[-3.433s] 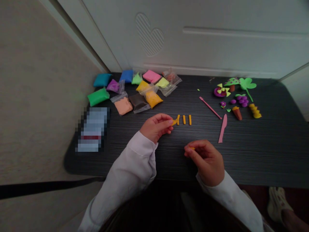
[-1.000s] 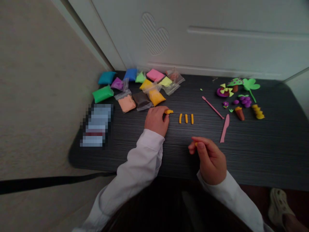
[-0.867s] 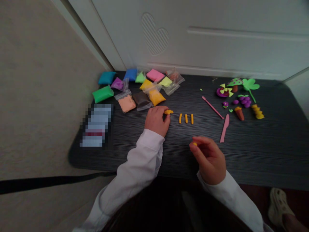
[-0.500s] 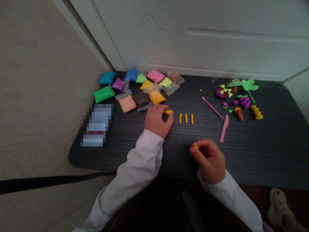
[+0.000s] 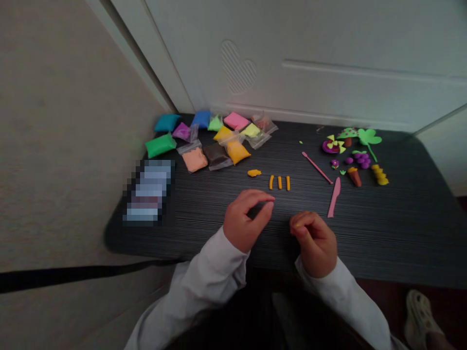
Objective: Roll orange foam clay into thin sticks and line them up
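Over the dark table (image 5: 204, 223), my left hand (image 5: 245, 218) is held with its thumb and forefinger curved toward each other, tips slightly apart and nothing visible between them. My right hand (image 5: 315, 243) pinches a small bit of orange-yellow clay (image 5: 297, 225), mostly covered by the fingertips. Beyond my left hand lies a larger orange-yellow clay lump (image 5: 254, 173). Three thin orange-yellow clay strips (image 5: 279, 183) lie side by side just right of it. A pink plastic knife (image 5: 334, 197) and a slim pink modelling tool (image 5: 316, 167) rest farther right.
Several bags of coloured clay, among them an orange one (image 5: 238, 152), are grouped at the back left. A blurred phone (image 5: 149, 189) lies at the left. Finished clay pieces, including purple grapes (image 5: 362, 159) and a brown cone (image 5: 354, 177), sit at the right. A white panel (image 5: 328, 92) stands behind.
My left hand has let go of the clay lump and come back toward me, near my right hand. The right hand keeps its pinch on the small clay bit. The view has shifted slightly.
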Demonstrator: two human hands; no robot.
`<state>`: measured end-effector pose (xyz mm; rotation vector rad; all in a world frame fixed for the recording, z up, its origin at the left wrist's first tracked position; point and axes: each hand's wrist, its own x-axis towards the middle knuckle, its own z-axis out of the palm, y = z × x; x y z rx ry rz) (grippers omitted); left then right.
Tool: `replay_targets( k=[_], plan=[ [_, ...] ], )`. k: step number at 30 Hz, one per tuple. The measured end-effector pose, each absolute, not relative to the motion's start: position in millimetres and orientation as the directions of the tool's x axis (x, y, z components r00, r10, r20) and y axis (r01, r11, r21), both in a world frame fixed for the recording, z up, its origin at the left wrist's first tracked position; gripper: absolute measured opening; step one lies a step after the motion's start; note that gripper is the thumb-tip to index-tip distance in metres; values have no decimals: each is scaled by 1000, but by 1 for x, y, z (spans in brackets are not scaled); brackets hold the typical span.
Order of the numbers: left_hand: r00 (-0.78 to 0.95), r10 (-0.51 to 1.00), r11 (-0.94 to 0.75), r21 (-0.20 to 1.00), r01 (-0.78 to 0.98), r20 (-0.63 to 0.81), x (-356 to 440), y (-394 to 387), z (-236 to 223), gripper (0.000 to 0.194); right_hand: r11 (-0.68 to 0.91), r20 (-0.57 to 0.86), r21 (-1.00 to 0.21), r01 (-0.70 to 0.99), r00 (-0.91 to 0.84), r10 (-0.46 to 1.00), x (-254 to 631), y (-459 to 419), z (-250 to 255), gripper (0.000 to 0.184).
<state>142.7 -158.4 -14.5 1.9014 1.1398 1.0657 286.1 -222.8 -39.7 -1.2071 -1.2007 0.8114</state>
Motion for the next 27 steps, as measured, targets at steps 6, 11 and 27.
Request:
replay_targets(
  k=[6, 11, 27],
  plan=[
    [407, 877, -364, 906, 216, 256, 147, -181, -18, 19, 128, 168, -973, 193, 211, 963, 286, -223, -34, 13],
    [435, 845, -430, 878, 209, 311, 143, -174, -17, 21, 96, 139, -968, 233, 177, 974, 286, -223, -36, 29],
    [422, 892, -148, 987, -63, 161, 141, -170, -29, 14, 79, 106, -973, 218, 115, 988, 282, -222, -34, 41]
  ],
)
